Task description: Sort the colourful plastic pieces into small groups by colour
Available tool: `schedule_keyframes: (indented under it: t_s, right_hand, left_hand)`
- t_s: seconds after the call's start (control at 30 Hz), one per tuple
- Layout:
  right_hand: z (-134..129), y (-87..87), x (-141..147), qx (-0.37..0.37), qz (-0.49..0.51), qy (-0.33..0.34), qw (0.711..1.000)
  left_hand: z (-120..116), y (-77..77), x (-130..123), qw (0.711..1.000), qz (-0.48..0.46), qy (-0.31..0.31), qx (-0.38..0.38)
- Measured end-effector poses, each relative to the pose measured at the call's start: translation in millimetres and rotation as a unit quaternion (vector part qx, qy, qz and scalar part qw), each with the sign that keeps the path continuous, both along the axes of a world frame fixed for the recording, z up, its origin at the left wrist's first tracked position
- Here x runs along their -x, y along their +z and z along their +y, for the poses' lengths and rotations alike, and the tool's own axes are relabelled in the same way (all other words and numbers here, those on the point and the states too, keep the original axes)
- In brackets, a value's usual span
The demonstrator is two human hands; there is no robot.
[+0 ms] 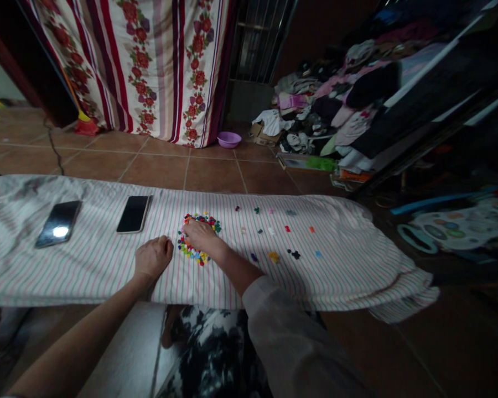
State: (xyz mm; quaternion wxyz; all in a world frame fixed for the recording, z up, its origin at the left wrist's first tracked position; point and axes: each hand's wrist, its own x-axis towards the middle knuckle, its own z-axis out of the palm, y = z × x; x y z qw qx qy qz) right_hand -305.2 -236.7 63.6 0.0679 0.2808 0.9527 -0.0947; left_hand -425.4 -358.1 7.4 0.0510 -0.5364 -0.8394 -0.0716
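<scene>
A pile of small, bright pieces (pixel 199 255) in many colours lies on a striped cloth (pixel 228 282). My right hand (pixel 201 235) reaches over the pile from the right, fingertips bent down and together among the pieces at its left side. Whatever they pinch is hidden under the hand. Just left of the pile, my left hand (pixel 152 257) rests on the cloth, curled into a loose fist whose inside I cannot see. To the right are sorted little groups by colour, among them yellow pieces (pixel 273 257), black pieces (pixel 295 254), red pieces (pixel 287 228) and green pieces (pixel 257 210).
Two phones lie left of my hands: a dark phone (pixel 133 214) and another phone (pixel 58 224) reflecting a light. Beyond the cloth's far edge are a tiled floor, a purple basin (pixel 229 139), a flowered curtain (pixel 157 72) and heaped clothes (pixel 327 105).
</scene>
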Motion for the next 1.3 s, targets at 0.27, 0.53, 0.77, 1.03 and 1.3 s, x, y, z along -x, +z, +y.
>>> schedule_keyframes:
  t_s: [0.27, 0.53, 0.77, 1.03, 1.3]
  right_hand:
    - [6.0, -13.8, -5.2, 0.052, 0.067, -0.032, 0.996]
    - [5.8, -17.6, -12.2, 0.062, 0.135, -0.026, 0.989]
    - [6.4, -21.4, -30.2, 0.083, 0.227, -0.017, 0.97]
    - [18.5, -37.9, -64.8, 0.077, 0.239, -0.069, 0.965]
    - [33.8, -44.5, -109.8, 0.052, 0.259, -0.16, 0.951]
  left_hand:
    - [0.2, -0.1, 0.4, 1.0, -0.004, 0.002, 0.005]
    - [0.2, 0.0, 0.1, 1.0, 0.013, 0.002, 0.009]
    - [-0.5, 4.8, -1.6, 1.0, 0.008, 0.004, 0.022]
    - [-1.7, 9.4, -5.3, 1.0, 0.004, 0.015, 0.024]
    - [-1.7, 14.3, -7.1, 0.999, 0.0, 0.023, 0.045]
